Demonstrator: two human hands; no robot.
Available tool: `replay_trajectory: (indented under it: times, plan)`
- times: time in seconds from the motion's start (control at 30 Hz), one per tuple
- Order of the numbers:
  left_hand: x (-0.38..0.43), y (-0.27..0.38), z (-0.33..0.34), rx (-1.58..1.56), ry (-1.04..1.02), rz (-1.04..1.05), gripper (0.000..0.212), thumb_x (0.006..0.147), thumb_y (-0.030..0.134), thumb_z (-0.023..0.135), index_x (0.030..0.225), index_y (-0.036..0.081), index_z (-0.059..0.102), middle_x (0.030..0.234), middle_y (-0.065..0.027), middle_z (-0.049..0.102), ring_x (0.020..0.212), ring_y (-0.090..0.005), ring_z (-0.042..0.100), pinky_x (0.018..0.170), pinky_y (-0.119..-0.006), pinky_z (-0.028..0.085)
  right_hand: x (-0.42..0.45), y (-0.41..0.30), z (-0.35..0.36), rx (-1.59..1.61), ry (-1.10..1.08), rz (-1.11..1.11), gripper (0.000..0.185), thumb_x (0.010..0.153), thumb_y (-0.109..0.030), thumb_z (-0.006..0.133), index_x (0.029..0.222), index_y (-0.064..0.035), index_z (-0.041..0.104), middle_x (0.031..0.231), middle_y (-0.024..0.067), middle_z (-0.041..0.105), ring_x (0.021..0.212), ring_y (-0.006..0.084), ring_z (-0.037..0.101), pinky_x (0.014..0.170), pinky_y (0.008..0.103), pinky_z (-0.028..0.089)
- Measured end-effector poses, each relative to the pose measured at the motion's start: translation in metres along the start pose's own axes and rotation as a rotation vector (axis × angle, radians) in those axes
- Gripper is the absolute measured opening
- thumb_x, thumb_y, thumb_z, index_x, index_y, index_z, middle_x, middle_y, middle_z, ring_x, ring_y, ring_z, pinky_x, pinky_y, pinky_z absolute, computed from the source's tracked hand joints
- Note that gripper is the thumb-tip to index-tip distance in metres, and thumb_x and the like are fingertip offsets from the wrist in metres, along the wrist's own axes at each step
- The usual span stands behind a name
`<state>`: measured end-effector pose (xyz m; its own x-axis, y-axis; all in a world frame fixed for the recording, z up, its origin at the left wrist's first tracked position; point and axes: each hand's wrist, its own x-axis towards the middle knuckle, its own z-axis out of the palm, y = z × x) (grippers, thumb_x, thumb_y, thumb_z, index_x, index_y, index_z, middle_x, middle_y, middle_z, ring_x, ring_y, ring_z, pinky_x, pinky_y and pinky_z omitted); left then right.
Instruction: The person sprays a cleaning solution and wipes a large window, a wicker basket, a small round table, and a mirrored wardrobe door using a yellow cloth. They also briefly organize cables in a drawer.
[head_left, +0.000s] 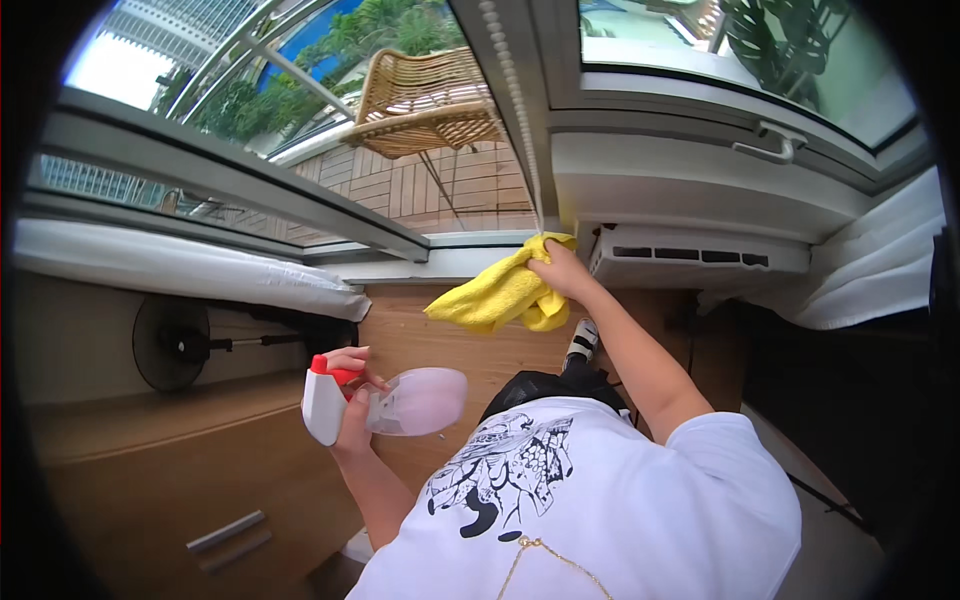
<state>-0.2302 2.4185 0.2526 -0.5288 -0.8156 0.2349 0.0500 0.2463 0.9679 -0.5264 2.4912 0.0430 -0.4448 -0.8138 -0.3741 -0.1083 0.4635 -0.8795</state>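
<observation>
My left hand (358, 409) grips a spray bottle (424, 401) by its neck, below a white trigger head with a red nozzle and trigger. The bottle is see-through and looks pinkish. In my right hand (561, 271) is a bunched yellow cloth (502, 292), which hangs down to the left. That hand is at the foot of the window frame, where the white bead chain (517, 90) of a blind comes down behind the cloth. Whether the cloth touches the frame or the chain, I cannot tell.
A large glass door or window (247, 184) stands ahead, with a rattan chair (427, 101) outside. At right are a window handle (772, 144) and a white vented unit (697, 255). A black fan (180, 346) lies beside a wooden cabinet (187, 465) at left.
</observation>
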Motion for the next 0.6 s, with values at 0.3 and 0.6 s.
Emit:
replay_trajectory:
  times: [0.3, 0.6]
  plan:
    - [-0.163, 0.027, -0.141, 0.174, 0.303, 0.000, 0.028, 0.070, -0.007, 0.052, 0.096, -0.008, 0.062, 0.102, -0.0185, 0.061, 0.072, -0.0165, 0.062, 0.066, -0.030, 0.053, -0.023, 0.045, 0.175, 0.835, -0.128, 0.345, 0.028, 0.094, -0.024, 0.053, 0.111, -0.0015, 0.057, 0.096, 0.0097, 0.066, 0.082, 0.0202, 0.067, 0.069, 0.0345, 0.054]
    - [-0.294, 0.025, -0.210, 0.337, 0.550, -0.078, 0.030, 0.072, -0.002, 0.055, 0.100, -0.005, 0.063, 0.107, -0.0158, 0.061, 0.075, -0.0163, 0.063, 0.068, -0.030, 0.054, -0.094, -0.065, 0.356, 0.500, -0.626, 0.257, 0.030, 0.095, -0.022, 0.054, 0.118, -0.0024, 0.051, 0.104, 0.0086, 0.062, 0.090, 0.0196, 0.064, 0.076, 0.0333, 0.054]
